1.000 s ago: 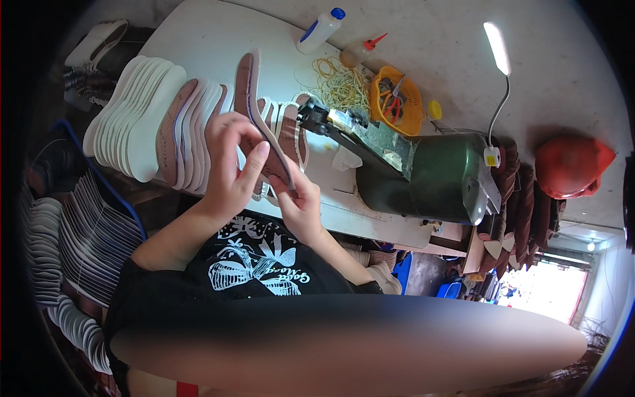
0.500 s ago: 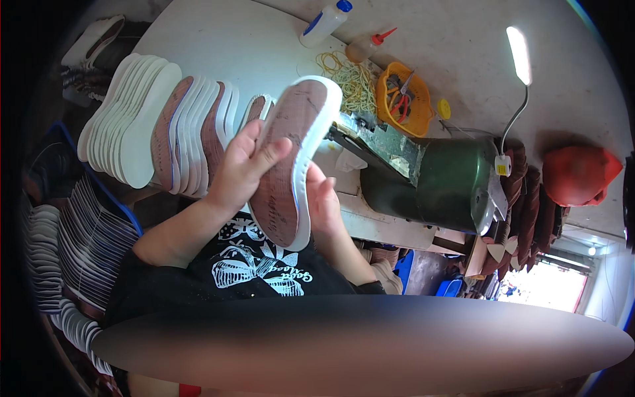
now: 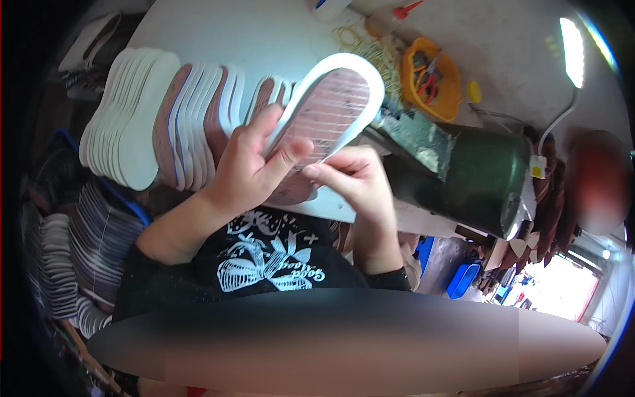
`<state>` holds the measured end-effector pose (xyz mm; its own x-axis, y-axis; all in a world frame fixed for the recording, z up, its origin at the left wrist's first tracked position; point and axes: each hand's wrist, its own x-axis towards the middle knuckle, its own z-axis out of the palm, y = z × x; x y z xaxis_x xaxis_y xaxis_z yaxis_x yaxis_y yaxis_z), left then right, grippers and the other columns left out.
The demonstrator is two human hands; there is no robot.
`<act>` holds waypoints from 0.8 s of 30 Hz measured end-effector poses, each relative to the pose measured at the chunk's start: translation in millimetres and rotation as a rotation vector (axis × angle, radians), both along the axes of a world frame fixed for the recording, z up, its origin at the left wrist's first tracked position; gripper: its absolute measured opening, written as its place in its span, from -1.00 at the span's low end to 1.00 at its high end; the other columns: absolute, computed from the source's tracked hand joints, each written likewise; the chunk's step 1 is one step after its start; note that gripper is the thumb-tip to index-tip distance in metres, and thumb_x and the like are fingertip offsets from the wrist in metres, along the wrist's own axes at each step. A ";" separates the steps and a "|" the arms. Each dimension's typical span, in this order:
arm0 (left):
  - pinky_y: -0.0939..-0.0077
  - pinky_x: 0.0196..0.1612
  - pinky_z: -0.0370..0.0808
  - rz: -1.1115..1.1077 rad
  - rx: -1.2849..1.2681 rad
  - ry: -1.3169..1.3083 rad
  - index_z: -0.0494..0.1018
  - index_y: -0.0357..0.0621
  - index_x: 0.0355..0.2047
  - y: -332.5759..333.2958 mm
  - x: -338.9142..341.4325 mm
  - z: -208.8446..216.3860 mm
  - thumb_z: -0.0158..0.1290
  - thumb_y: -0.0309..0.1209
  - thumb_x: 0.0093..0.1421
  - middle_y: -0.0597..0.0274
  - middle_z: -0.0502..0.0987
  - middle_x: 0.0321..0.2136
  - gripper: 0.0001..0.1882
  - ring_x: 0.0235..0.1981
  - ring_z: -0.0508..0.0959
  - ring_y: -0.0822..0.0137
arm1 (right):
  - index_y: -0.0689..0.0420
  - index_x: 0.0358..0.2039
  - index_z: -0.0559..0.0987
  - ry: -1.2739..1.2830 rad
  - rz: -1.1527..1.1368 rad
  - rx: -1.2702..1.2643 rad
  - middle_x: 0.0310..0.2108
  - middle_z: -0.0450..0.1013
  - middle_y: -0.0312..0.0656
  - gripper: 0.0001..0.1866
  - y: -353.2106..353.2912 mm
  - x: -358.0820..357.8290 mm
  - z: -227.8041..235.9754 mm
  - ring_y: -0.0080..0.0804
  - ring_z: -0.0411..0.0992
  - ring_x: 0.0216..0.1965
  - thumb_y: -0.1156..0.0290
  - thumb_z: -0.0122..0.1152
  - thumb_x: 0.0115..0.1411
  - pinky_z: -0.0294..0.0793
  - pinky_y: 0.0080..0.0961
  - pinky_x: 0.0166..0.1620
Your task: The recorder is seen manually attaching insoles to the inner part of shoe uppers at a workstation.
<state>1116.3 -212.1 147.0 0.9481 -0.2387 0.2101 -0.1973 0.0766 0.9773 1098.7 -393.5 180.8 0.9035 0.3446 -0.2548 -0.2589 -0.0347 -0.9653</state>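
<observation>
A shoe sole with a brown, faintly striped face and a raised white rim is held up in front of me, tilted so its wide end points up and right. My left hand is closed around its left side, thumb lying on the brown face. At the right edge, the thumb and forefinger of my right hand are pinched together on the rim. Whether something thin is also between those fingertips is too small to tell. The sole's lower end is partly covered by my hands.
Rows of white soles and brown-faced soles stand on the white table. To the right is a green machine, with a yellow basket of tools and tangled cord behind it. A lit lamp stands at far right.
The sole has tipped further to the right. My right hand has come from behind it to its right edge, and its fingers have closed there. The whole view has shifted slightly.
</observation>
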 end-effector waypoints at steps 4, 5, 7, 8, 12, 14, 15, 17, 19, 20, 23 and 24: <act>0.63 -0.45 0.29 -0.077 -0.078 0.009 0.33 -0.27 -0.32 1.0 0.1 7.1 0.03 -0.26 0.22 0.29 0.39 -0.58 -0.72 -0.52 0.31 0.58 | 0.33 -0.45 0.58 0.128 -0.091 0.202 -0.55 0.52 -0.17 -0.89 1.2 -1.2 14.6 -0.53 0.49 -0.48 0.63 0.31 -0.05 0.48 -0.65 -0.39; 0.63 -0.45 0.29 -0.079 -0.076 0.029 0.33 -0.27 -0.32 2.1 -0.6 6.4 0.03 -0.26 0.22 0.29 0.39 -0.58 -0.72 -0.52 0.31 0.58 | 0.35 -0.45 0.58 0.172 -0.112 0.254 -0.53 0.53 -0.13 -0.88 1.7 0.8 18.1 -0.48 0.52 -0.46 0.65 0.31 -0.06 0.51 -0.62 -0.38; 0.66 -0.41 0.30 -0.179 -0.119 0.147 0.35 -0.26 -0.31 2.3 0.8 5.5 0.03 -0.28 0.23 0.34 0.40 -0.52 -0.74 -0.47 0.32 0.61 | 0.39 -0.38 0.55 0.235 -0.053 0.278 -0.51 0.53 -0.08 -0.81 -10.1 1.2 6.9 -0.41 0.53 -0.44 0.67 0.30 -0.07 0.56 -0.58 -0.36; 0.69 -0.36 0.31 -0.193 -0.226 0.226 0.36 -0.27 -0.29 -0.8 0.3 8.5 0.02 -0.31 0.23 0.37 0.40 -0.49 -0.76 -0.43 0.32 0.62 | 0.38 -0.34 0.53 0.217 -0.007 0.341 -0.49 0.53 -0.08 -0.77 -14.8 2.3 1.2 -0.41 0.53 -0.44 0.68 0.31 -0.08 0.56 -0.58 -0.36; 0.64 -0.36 0.35 -0.233 -0.204 0.125 0.38 -0.29 -0.28 -4.3 -4.2 13.3 0.04 -0.34 0.22 0.31 0.46 -0.47 -0.77 -0.41 0.40 0.59 | 0.37 -0.30 0.54 0.053 -0.129 0.382 -0.49 0.53 -0.12 -0.73 3.3 -5.5 -1.4 -0.47 0.51 -0.46 0.61 0.33 -0.06 0.53 -0.60 -0.37; 0.61 -0.39 0.36 -0.216 -0.140 0.086 0.38 -0.30 -0.30 -1.6 -0.7 13.5 0.05 -0.35 0.20 0.26 0.47 -0.50 -0.77 -0.45 0.42 0.57 | 0.35 -0.39 0.58 0.010 -0.232 0.279 -0.53 0.52 -0.19 -0.81 8.2 -7.0 8.1 -0.52 0.50 -0.47 0.52 0.32 -0.01 0.52 -0.57 -0.35; 0.58 -0.42 0.38 -0.202 -0.076 0.046 0.38 -0.30 -0.32 0.6 1.3 12.5 0.07 -0.35 0.19 0.22 0.49 -0.53 -0.78 -0.48 0.44 0.56 | 0.35 -0.39 0.58 0.008 -0.231 0.279 -0.53 0.52 -0.19 -0.81 4.6 -7.5 10.4 -0.52 0.50 -0.47 0.52 0.32 -0.01 0.52 -0.57 -0.35; 0.53 -0.47 0.39 -0.188 0.037 -0.019 0.38 -0.30 -0.35 5.7 3.1 9.5 0.09 -0.36 0.16 0.15 0.47 -0.61 -0.78 -0.57 0.45 0.54 | 0.34 -0.44 0.59 0.093 -0.071 0.060 -0.53 0.52 -0.21 -0.84 -0.7 -10.3 13.5 -0.56 0.48 -0.49 0.49 0.30 0.03 0.49 -0.60 -0.38; 0.55 -0.50 0.37 -0.093 0.371 -0.101 0.38 -0.28 -0.37 8.3 0.8 13.4 0.09 -0.35 0.16 0.15 0.46 -0.64 -0.78 -0.59 0.45 0.53 | 0.33 -0.44 0.59 0.019 -0.088 -0.155 -0.56 0.51 -0.25 -0.81 1.4 -7.5 7.7 -0.64 0.43 -0.53 0.42 0.28 0.07 0.39 -0.70 -0.46; 0.55 -0.50 0.37 -0.091 0.372 -0.107 0.38 -0.28 -0.37 6.8 0.2 12.4 0.09 -0.35 0.16 0.15 0.46 -0.64 -0.78 -0.59 0.45 0.53 | 0.33 -0.42 0.58 0.022 -0.090 -0.129 -0.55 0.50 -0.26 -0.82 2.7 -6.4 3.9 -0.65 0.42 -0.52 0.43 0.28 0.07 0.39 -0.69 -0.44; 0.57 -0.51 0.36 -0.013 0.096 0.045 0.37 -0.26 -0.36 -5.1 -0.3 2.1 0.11 -0.34 0.15 0.12 0.45 -0.63 -0.77 -0.58 0.45 0.54 | 0.31 -0.39 0.58 0.100 -0.062 0.106 -0.55 0.49 -0.30 -0.82 -2.1 -5.1 -5.5 -0.66 0.40 -0.49 0.45 0.28 0.06 0.39 -0.68 -0.40; 0.56 -0.51 0.36 0.028 -0.096 0.131 0.36 -0.27 -0.36 -12.2 -0.8 2.5 0.11 -0.34 0.14 0.09 0.45 -0.64 -0.76 -0.59 0.45 0.53 | 0.31 -0.37 0.57 0.186 -0.030 0.318 -0.54 0.48 -0.32 -0.82 -4.7 -4.7 -8.7 -0.66 0.39 -0.48 0.46 0.28 0.06 0.38 -0.68 -0.38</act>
<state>1115.5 -224.4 149.4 0.9749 -0.1967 0.1043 -0.0716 0.1667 0.9834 1094.0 -398.2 172.1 0.8627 0.4070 -0.3001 -0.4275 0.2697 -0.8629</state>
